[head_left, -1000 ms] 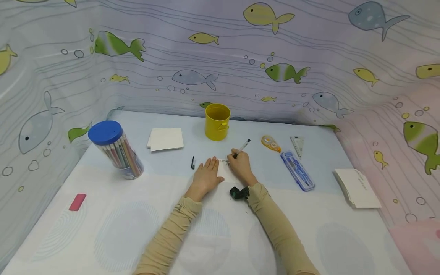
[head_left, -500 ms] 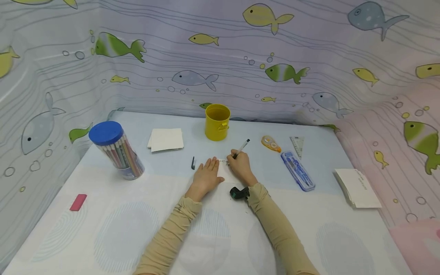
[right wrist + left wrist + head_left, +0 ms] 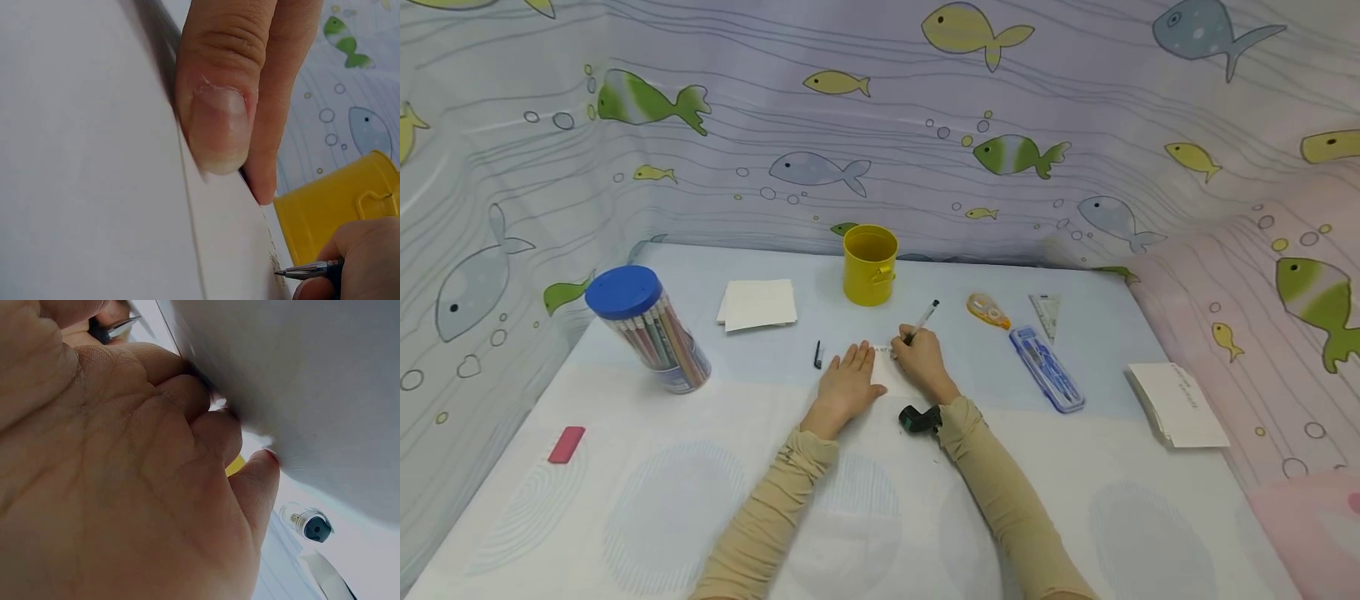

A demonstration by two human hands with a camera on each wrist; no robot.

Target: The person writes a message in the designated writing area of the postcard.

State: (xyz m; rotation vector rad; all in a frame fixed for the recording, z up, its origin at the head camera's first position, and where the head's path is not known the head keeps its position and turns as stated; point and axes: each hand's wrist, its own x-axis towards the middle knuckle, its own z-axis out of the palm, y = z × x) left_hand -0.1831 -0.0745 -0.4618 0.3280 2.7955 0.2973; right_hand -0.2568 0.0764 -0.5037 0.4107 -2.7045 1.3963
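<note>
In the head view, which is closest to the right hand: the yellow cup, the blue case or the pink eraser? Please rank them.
From the right hand:
1. Yellow cup, just behind, slightly left.
2. Blue case, out to the right.
3. Pink eraser, far left, near the table edge.

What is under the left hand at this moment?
The left hand lies flat, pressing a white card on the table. The right hand puts a pen to its far edge, where small writing shows. How much of the card is written on stays hidden beneath both hands.

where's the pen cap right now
In the head view the pen cap lies on the table just left of the left hand, with the stack of white cards farther back.
</note>
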